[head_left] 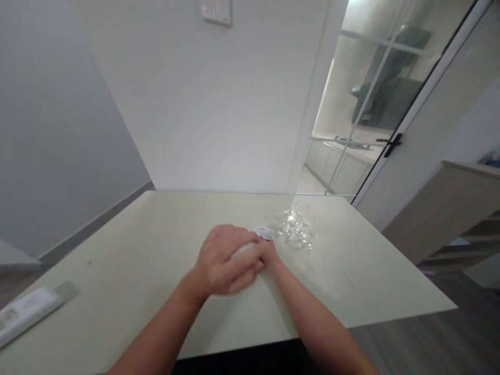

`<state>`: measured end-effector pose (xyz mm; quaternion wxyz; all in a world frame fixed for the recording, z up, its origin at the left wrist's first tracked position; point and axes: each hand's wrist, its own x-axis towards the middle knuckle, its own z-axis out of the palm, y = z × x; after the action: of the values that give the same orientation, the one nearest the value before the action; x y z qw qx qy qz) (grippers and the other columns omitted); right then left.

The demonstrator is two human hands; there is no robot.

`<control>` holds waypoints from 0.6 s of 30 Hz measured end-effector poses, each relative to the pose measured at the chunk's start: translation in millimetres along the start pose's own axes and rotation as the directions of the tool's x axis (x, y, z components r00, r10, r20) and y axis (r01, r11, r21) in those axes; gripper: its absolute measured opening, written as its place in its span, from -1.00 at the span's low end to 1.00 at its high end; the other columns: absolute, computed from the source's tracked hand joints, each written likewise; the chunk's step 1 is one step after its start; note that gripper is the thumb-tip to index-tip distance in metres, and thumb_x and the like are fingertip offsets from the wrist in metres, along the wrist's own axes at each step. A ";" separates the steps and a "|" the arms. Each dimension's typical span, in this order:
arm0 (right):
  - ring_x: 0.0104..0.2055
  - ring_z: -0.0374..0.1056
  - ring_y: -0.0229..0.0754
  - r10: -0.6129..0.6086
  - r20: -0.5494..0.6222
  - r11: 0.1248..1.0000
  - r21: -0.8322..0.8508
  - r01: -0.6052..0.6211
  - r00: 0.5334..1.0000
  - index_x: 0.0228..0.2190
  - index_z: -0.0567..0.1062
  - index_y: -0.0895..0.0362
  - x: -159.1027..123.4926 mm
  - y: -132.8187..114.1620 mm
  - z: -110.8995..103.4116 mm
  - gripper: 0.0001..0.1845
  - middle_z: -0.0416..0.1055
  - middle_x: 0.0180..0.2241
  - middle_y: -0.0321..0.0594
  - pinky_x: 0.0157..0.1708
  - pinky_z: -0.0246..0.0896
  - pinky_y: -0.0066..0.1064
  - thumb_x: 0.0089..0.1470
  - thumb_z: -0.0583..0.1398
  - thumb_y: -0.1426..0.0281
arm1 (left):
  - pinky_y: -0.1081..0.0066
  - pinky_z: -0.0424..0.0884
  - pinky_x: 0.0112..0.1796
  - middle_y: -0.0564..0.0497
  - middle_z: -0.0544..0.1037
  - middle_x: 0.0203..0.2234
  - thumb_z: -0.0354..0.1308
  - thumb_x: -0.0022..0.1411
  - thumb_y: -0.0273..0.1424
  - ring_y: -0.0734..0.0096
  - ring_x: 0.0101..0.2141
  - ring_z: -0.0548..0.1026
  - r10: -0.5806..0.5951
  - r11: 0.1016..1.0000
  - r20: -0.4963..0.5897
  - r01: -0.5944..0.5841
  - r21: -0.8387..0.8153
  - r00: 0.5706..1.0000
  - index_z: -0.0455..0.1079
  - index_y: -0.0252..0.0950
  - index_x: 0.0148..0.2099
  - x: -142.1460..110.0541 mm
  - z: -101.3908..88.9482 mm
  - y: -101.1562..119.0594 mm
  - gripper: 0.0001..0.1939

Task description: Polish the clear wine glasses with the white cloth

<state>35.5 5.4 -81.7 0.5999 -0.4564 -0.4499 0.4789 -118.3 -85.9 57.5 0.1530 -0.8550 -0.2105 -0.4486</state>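
My left hand (pixel 229 263) is closed, its fingers bent round a pale thing (pixel 244 250) that shows only as a sliver between them. Pressed against its fingertips is my right hand (pixel 269 252), mostly hidden behind the left one and blurred; it looks closed. A small white piece (pixel 264 232), like paper or cloth, sticks out at the top of the right hand. Just beyond and to the right, a loose heap of clear, shiny pieces (pixel 297 229) lies on the pale table (pixel 164 224). What kind they are is too blurred to tell.
A white power strip-like box (pixel 29 310) lies at the table's left edge. A white wall (pixel 219 114) rises behind the far edge. On the right are a glazed door with a black handle (pixel 392 145) and a wooden shelf unit (pixel 441 208).
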 end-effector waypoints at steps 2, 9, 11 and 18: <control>-0.11 0.37 -0.12 0.009 -0.030 1.000 0.027 -0.008 0.999 -0.30 0.48 0.11 3.7 6.8 -0.3 -0.73 0.51 -0.21 -0.21 -0.05 0.25 -0.35 -0.09 0.19 0.27 | 0.15 0.36 -0.06 -0.12 0.51 -0.17 0.05 0.27 -0.32 0.22 -0.12 0.45 -0.252 0.964 -0.052 0.256 0.079 0.966 0.35 -0.23 -0.01 -28.0 27.3 -41.5 -0.74; -0.16 0.45 -0.08 0.221 -0.012 0.937 0.280 -0.209 0.975 -0.28 0.49 0.11 6.7 14.0 1.3 -0.65 0.56 -0.23 -0.16 -0.13 0.33 -0.30 -0.04 0.17 0.14 | 0.32 0.34 -0.13 -0.11 0.49 -0.22 -0.05 0.32 -0.27 0.28 -0.18 0.44 -0.421 0.885 0.287 0.459 -0.077 0.861 0.34 -0.27 -0.09 -87.0 69.0 -86.6 -0.75; -0.18 0.47 -0.06 0.251 0.008 0.929 0.278 -0.244 0.968 -0.29 0.50 0.13 5.6 11.8 0.3 -0.63 0.56 -0.25 -0.14 -0.14 0.35 -0.27 -0.02 0.15 0.12 | 0.39 0.32 -0.27 -0.02 0.46 -0.39 -0.09 0.32 -0.28 0.36 -0.35 0.42 -0.486 0.841 0.286 0.531 -0.104 0.826 0.33 -0.27 -0.22 -87.0 71.8 -80.5 -0.77; -0.13 0.44 -0.08 -0.028 0.128 0.999 -0.040 0.033 0.991 -0.34 0.53 0.11 -1.5 6.1 -3.8 -0.74 0.55 -0.23 -0.17 -0.04 0.30 -0.27 -0.12 0.24 0.27 | 0.44 0.20 -0.47 0.08 0.31 -0.62 -0.18 0.30 -0.19 0.41 -0.53 0.30 -0.788 0.510 0.216 0.808 -0.294 0.576 0.24 -0.26 -0.45 -92.2 83.9 -83.2 -0.63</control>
<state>38.0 4.2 -88.5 0.5675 -0.4303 -0.5042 0.4884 -147.7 3.4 -59.3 -0.2364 -0.6861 -0.4974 -0.4754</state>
